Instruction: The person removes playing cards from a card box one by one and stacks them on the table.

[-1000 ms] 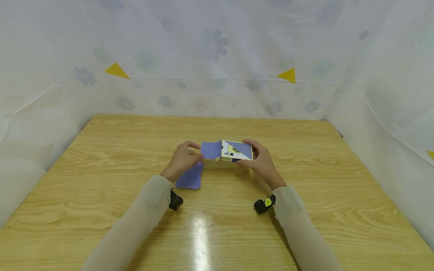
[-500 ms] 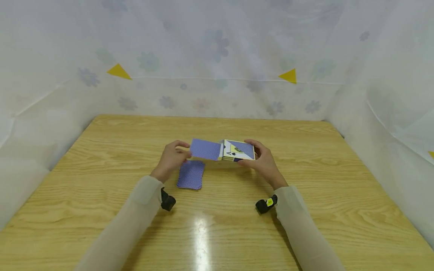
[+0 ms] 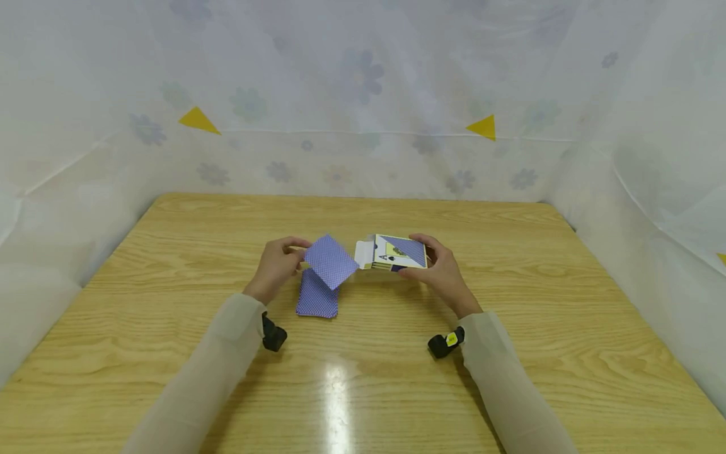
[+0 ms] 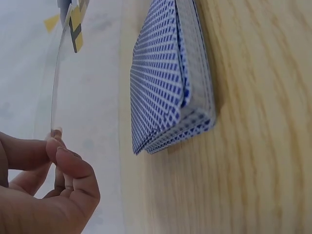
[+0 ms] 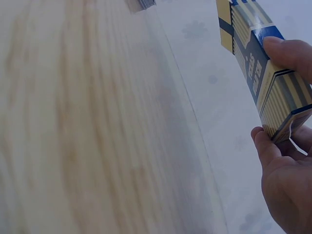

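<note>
My left hand (image 3: 276,268) pinches a blue-backed playing card (image 3: 331,261) by its edge between thumb and fingers. In the left wrist view the card (image 4: 57,83) is seen nearly edge-on, so I cannot tell if it is a single one. Below it a stack of blue-patterned playing cards (image 3: 317,302) lies face down on the table, thick in the left wrist view. With my right hand (image 3: 439,271) I grip a card box (image 3: 399,252) above the table, its flap (image 3: 364,253) open toward the left. An ace of spades design shows on its top.
The wooden table (image 3: 363,391) reaches back to a pale flowered curtain (image 3: 317,82), which also hangs at both sides. Two yellow triangles (image 3: 197,120) mark the back curtain. Each wrist wears a black camera (image 3: 273,334).
My left hand has pulled the card leftward out of the box and turned it over the stack. The box in my right hand has stayed nearly still.
</note>
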A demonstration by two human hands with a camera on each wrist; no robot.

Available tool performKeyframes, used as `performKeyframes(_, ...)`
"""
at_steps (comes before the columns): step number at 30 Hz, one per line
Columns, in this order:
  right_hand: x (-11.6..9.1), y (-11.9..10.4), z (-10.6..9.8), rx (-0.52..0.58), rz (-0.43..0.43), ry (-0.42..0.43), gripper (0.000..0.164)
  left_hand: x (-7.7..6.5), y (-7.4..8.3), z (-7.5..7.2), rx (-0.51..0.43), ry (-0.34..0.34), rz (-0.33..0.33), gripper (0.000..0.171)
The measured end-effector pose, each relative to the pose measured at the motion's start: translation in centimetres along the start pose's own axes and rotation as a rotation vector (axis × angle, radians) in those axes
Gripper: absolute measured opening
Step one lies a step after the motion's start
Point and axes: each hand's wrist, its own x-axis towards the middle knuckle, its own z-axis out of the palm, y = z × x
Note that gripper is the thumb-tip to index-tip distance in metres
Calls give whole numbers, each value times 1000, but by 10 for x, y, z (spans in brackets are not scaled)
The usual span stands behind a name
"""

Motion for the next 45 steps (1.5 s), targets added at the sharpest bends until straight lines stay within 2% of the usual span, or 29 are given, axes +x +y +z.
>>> performKeyframes(8, 1, 1, 0, 3, 2, -1, 74, 1, -1, -1, 28, -26, -38, 33)
performKeyframes(19, 1, 3, -1, -1, 5, -2, 73, 6, -3, 5, 80, -42, -26, 35)
performKeyframes(32, 2, 4, -1, -4, 12, 0, 71, 12, -6, 10, 151, -87, -93, 38)
performKeyframes(39, 2, 4, -1, -8, 19, 5, 71, 13, -9, 9, 237, -124, -74, 31)
performKeyframes(45, 2, 3, -1, -22, 22, 1, 72, 12, -12, 9, 308, -174, -63, 37)
